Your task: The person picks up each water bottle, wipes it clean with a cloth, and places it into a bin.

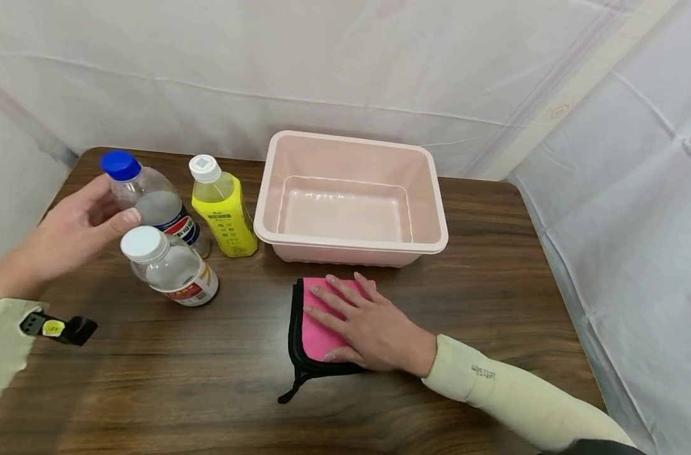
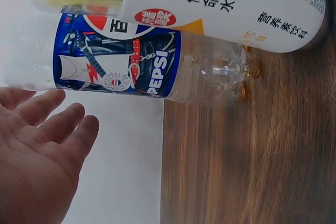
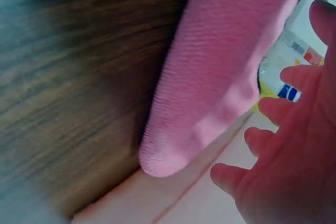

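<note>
In the head view my left hand (image 1: 81, 224) is at the clear Pepsi bottle (image 1: 158, 202) with a blue cap. Its thumb lies in front of the bottle and its fingers are partly hidden behind. The left wrist view shows relaxed fingers (image 2: 79, 129) beside the Pepsi label (image 2: 118, 59), not wrapped round it. Just in front stands a white-capped bottle (image 1: 175, 268) with a white label. Over a folded pink towel (image 1: 317, 332) with black edging and a loop, my right hand (image 1: 374, 332) is spread. In the right wrist view a gap shows between its fingers and the towel (image 3: 220, 61).
A yellow-labelled bottle (image 1: 226, 221) with a white cap stands between the Pepsi bottle and a pale pink plastic basin (image 1: 351, 246). Everything is on a dark wood-grain table (image 1: 209, 392). White sheeting (image 1: 323, 69) hangs behind it and at both sides.
</note>
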A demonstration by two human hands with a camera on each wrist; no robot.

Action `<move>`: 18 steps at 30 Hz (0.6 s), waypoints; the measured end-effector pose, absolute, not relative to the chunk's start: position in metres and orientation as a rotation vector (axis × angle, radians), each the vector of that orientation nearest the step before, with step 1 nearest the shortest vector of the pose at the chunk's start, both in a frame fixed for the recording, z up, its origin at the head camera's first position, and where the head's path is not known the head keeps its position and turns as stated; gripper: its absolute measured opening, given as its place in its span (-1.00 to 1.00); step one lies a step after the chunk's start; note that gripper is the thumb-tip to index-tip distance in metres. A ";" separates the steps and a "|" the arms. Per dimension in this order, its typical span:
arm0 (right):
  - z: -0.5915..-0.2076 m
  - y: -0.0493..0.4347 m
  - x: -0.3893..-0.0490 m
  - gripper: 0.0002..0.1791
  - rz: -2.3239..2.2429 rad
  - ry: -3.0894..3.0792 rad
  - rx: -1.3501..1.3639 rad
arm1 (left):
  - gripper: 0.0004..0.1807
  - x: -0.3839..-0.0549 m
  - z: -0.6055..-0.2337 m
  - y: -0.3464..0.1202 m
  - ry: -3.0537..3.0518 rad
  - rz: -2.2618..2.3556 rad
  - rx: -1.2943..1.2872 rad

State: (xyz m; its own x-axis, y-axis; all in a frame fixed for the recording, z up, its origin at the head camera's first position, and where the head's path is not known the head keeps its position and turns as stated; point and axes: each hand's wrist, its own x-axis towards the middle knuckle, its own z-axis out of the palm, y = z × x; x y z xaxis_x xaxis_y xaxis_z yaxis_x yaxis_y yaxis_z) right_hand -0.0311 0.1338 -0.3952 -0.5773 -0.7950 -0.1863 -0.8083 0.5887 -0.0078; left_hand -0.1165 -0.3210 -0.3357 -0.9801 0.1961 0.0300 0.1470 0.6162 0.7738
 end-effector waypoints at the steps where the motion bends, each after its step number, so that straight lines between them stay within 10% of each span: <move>1: -0.396 0.133 -0.031 -0.11 0.119 2.643 -1.342 | -0.55 -0.116 -0.335 -0.321 2.778 1.296 0.278; 18: -0.406 0.132 -0.028 -0.17 0.189 2.598 -1.310 | -0.50 -0.117 -0.332 -0.315 2.868 1.259 0.153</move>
State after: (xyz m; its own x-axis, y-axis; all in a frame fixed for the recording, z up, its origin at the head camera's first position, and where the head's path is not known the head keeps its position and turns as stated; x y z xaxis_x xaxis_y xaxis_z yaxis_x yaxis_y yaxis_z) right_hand -0.0275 0.1321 -0.4064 -0.5760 -0.7759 -0.2574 -0.8050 0.5932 0.0133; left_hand -0.1172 -0.3147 -0.3323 -0.9953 0.0912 0.0341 0.0868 0.6727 0.7348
